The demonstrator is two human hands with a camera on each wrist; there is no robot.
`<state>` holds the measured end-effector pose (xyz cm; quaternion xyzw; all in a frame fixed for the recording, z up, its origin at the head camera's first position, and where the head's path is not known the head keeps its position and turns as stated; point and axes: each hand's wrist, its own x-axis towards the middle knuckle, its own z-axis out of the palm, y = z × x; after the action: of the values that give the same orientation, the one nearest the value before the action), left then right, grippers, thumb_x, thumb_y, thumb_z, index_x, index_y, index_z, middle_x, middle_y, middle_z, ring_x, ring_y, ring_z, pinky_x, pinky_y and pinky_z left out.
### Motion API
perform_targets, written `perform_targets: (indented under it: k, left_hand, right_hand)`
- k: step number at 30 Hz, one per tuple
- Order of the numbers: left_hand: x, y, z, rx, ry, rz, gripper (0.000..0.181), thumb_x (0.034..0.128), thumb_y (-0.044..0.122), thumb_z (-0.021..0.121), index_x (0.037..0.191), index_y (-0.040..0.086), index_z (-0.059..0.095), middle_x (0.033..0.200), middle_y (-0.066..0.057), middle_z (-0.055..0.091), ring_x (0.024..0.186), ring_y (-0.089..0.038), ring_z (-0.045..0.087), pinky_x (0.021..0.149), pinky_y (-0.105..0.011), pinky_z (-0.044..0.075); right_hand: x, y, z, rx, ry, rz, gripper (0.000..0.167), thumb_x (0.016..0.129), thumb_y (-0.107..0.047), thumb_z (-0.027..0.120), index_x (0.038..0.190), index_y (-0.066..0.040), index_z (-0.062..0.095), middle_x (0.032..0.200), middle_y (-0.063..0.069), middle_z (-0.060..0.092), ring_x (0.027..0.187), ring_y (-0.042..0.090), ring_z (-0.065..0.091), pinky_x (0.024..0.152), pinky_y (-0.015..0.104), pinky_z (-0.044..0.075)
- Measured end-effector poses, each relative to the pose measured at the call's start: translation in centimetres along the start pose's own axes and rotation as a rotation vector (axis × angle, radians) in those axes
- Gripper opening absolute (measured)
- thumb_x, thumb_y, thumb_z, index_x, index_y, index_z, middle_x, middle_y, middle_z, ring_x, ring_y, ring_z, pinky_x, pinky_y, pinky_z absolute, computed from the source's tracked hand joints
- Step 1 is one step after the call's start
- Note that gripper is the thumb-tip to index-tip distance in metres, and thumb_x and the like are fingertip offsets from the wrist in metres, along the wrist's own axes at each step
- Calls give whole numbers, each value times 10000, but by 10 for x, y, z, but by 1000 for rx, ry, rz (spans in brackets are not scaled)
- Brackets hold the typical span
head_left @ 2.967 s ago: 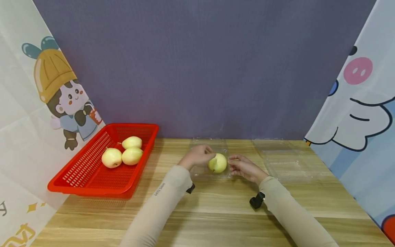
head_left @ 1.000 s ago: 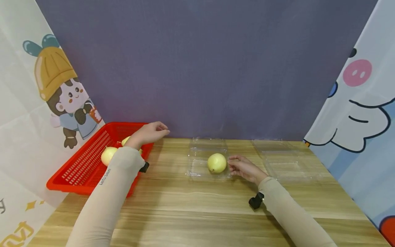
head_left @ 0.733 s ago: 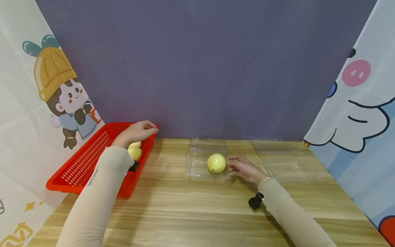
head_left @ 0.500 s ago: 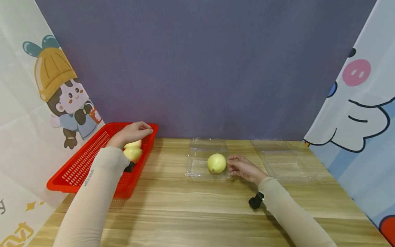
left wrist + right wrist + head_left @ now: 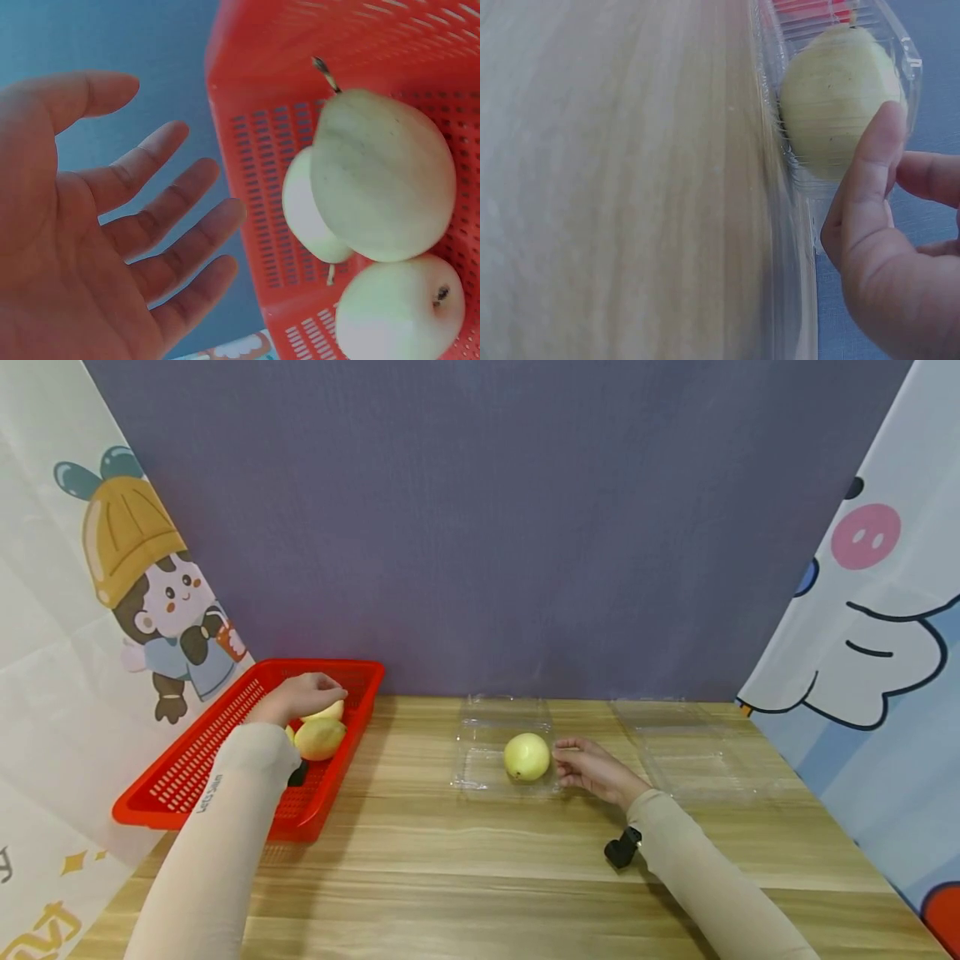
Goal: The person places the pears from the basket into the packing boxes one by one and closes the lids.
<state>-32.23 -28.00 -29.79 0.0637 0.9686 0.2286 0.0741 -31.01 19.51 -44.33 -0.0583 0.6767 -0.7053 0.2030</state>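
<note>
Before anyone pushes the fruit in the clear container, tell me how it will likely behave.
The fruit will probably roll, being rounded, though the walls of the clear container should soon stop it. Its smooth, glossy skin may be slippery. Plump and unwrinkled, it is likely firm rather than soft.

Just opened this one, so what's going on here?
A person's left hand hangs over a red basket of three pears, fingers apart, gripping nothing. Another pear sits in a clear container; the right hand is at that container's side, though whether it grips it is hard to tell. A second clear container lies further right with no fruit visible in it.
</note>
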Motion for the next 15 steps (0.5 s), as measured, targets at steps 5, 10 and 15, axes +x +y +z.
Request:
perform_targets:
  k: [5, 10, 15]
  left_hand:
    - [0, -4, 2, 33, -22, -17, 585, 1004, 422, 492, 1338, -57, 526, 1386, -285, 494, 1234, -464, 479, 1016, -604, 408]
    - [0, -6, 4, 52, -42, -45, 562, 994, 407, 480, 1312, -53, 537, 1369, -287, 500, 1210, -451, 488, 1018, -599, 404]
    - [6, -13, 10, 41, -119, -50, 582, 1006, 398, 464, 1372, -54, 483, 1411, -288, 454, 1247, -449, 456, 1033, -591, 394]
  right_hand:
    - [-1, 0, 0, -2, 2, 1, 492, 1044, -81, 499, 1413, 122, 243, 881, 82, 547, 723, 108, 540, 636, 222, 531]
    - [-1, 0, 0, -3, 3, 5, 500, 1045, -83, 498, 1421, 121, 239, 884, 84, 547, 725, 109, 540, 639, 224, 531]
    - [-1, 0, 1, -3, 4, 6, 503, 1045, -82, 498, 1425, 121, 238, 885, 86, 545, 727, 111, 539, 640, 223, 530]
